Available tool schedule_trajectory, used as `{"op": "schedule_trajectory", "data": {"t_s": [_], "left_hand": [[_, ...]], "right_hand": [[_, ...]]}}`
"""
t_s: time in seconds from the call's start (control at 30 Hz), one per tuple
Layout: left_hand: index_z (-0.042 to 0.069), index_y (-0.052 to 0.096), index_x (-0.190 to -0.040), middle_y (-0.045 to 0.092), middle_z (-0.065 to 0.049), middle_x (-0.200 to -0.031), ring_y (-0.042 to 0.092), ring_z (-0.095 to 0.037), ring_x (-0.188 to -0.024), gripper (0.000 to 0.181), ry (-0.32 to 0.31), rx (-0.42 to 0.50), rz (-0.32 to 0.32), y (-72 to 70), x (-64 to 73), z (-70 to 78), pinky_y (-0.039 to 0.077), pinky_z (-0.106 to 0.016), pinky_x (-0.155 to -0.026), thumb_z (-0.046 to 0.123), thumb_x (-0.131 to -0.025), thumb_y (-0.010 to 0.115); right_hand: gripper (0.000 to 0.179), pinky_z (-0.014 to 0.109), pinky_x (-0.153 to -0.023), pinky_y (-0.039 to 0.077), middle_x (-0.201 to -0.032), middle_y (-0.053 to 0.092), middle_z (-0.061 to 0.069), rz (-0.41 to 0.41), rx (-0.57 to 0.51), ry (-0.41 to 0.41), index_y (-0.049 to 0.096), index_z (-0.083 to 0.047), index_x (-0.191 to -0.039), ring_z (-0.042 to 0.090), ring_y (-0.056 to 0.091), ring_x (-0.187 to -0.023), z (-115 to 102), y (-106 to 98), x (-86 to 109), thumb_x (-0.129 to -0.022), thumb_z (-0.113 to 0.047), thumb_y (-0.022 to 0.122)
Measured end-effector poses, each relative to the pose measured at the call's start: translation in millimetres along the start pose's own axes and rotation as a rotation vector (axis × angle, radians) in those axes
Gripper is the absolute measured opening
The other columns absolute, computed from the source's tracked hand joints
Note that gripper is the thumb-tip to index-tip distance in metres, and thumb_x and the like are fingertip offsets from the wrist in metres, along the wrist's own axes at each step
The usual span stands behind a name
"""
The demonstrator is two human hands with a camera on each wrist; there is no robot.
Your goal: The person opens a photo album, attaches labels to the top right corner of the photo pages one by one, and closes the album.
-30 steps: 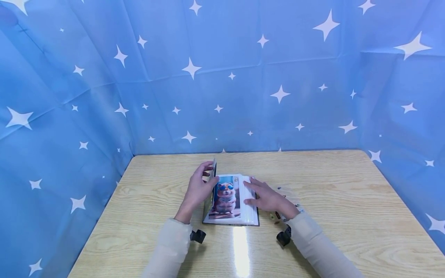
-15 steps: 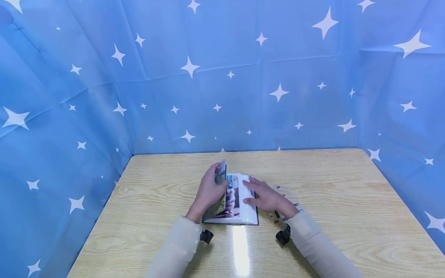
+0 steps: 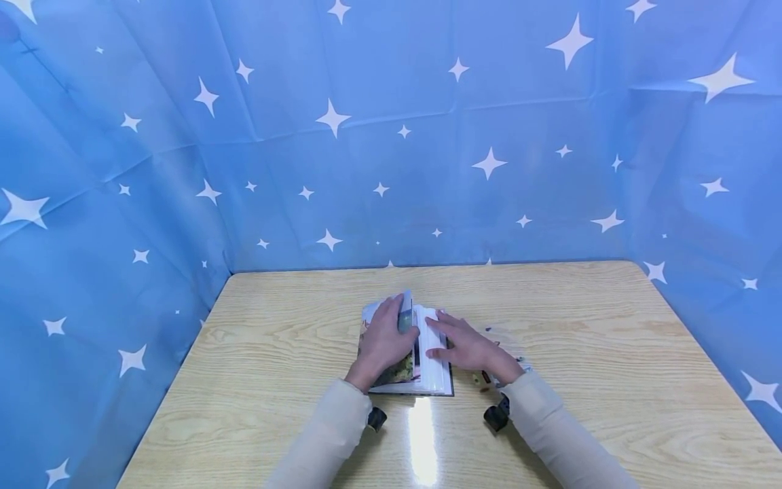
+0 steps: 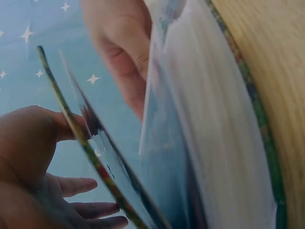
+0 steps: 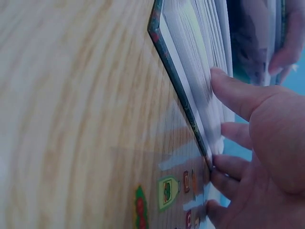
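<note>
A photo album (image 3: 435,346) with a patterned hard cover (image 4: 76,129) and clear-sleeved pages lies partly open on the table. In the head view my left hand (image 3: 385,343) lies over the raised cover, thumb at its free edge. The left wrist view shows that thumb reaching round to the inner side of the cover, fingers along the outside. My right hand (image 5: 267,138) rests at the album's right side, fingertips and thumb against the page edges (image 5: 209,52), fingers fairly straight. Only a narrow strip of the photo inside shows between cover and pages in the head view.
A transparent sheet (image 5: 152,191) printed with small coloured pictures lies by the album, partly under my right wrist. The wooden table (image 3: 275,326) reaches back to a blue curtain (image 3: 415,156) with white stars. Black wrist cameras (image 3: 496,418) hang below both forearms.
My left hand has moved to the right, swinging the raised cover over the pages and covering most of the animal photo. The right hand has stayed at the page edges.
</note>
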State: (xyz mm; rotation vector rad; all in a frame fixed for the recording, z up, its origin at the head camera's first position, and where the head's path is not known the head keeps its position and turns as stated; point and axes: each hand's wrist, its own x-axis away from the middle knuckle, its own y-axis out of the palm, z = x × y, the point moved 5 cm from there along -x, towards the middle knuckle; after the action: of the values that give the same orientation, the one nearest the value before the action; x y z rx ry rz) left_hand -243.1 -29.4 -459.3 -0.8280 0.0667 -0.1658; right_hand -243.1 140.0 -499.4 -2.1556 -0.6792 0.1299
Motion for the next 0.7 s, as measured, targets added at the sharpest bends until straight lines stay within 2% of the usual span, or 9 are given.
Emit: {"op": "schedule_trajectory", "data": {"t_s": [0.23,0.3,0.47,0.57,0.7], "left_hand": [[0.01,0.038,-0.153,0.032,-0.024,-0.157,0.03,-0.041,-0.145,0.066,0.036,-0.129,-0.001,10.6,0.1,4.5,0.031,-0.06,-0.113,0.031,-0.095,0.061],[0.01,0.038,-0.153,0.03,-0.025,-0.157,0.028,-0.041,-0.146,0.065,0.047,-0.171,-0.013,13.3,1.0,4.6,0.028,-0.06,-0.114,0.036,-0.097,0.059],[0.016,0.032,-0.156,0.021,-0.023,-0.161,0.017,-0.041,-0.149,0.065,0.053,-0.227,-0.101,18.7,7.4,2.2,0.02,-0.062,-0.117,0.051,-0.102,0.044],[0.02,0.029,-0.157,0.016,-0.022,-0.163,0.012,-0.041,-0.15,0.061,0.065,-0.26,-0.152,21.0,11.9,0.0,0.016,-0.063,-0.118,0.051,-0.105,0.034],[0.023,0.028,-0.158,0.015,-0.019,-0.164,0.01,-0.041,-0.151,0.056,0.092,-0.322,-0.19,20.6,18.6,-2.1,0.013,-0.065,-0.117,0.047,-0.107,0.028]], "right_hand": [[0.07,0.062,-0.119,0.009,-0.162,0.018,0.025,0.004,0.006,-0.004,0.032,-0.007,-0.155,0.041,0.016,-0.149,-1,-1,-0.1,-0.098,-0.036,0.062],[0.07,0.063,-0.118,0.011,-0.161,0.019,0.026,0.007,0.014,-0.015,0.032,-0.006,-0.154,0.042,0.017,-0.149,-2,-1,0.0,-0.098,-0.035,0.061],[0.069,0.065,-0.117,0.012,-0.16,0.019,0.028,0.007,0.004,-0.04,0.033,-0.004,-0.154,0.045,0.018,-0.147,-3,0,1.2,-0.099,-0.035,0.061],[0.07,0.065,-0.116,0.013,-0.161,0.017,0.026,0.005,-0.018,-0.026,0.031,-0.006,-0.155,0.045,0.016,-0.148,0,0,2.2,-0.099,-0.036,0.061],[0.072,0.066,-0.116,0.013,-0.162,0.015,0.025,0.007,-0.044,-0.017,0.03,-0.007,-0.156,0.046,0.014,-0.148,4,0,3.5,-0.098,-0.037,0.061]]}}
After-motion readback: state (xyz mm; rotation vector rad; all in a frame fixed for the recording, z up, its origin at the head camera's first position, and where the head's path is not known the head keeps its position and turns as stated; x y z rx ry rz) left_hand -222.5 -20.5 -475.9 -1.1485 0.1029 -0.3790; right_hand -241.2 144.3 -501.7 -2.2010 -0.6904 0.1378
